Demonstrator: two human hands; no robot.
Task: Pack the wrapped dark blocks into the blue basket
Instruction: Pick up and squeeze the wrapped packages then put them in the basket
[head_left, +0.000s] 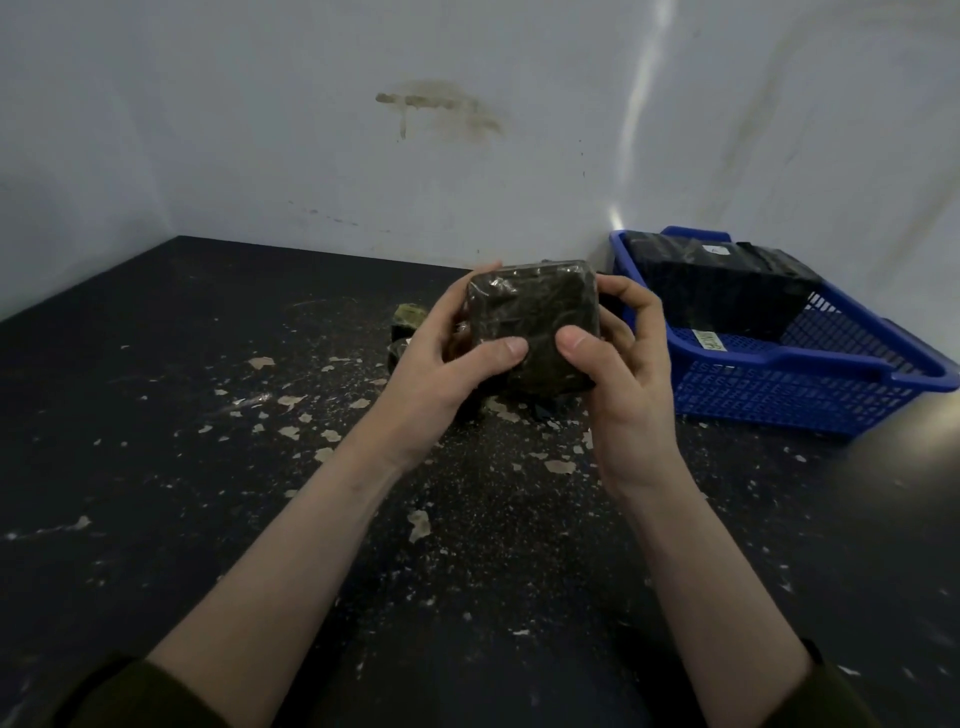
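A square dark block in clear wrap (532, 312) is held up above the black table, tilted toward me. My left hand (441, 379) grips its left side, thumb on the front face. My right hand (618, 374) grips its right side, thumb also on the front. The blue basket (810, 384) stands on the table to the right, against the wall. Inside it several wrapped dark blocks (717, 286) stand in a row along its far end. Another wrapped piece (408, 317) lies on the table, partly hidden behind my left hand.
The black table (182, 415) is strewn with pale flakes and crumbs. A stained white wall (415, 156) closes the back and both sides. The basket's near half shows bare mesh with a small label (707, 340) lying in it.
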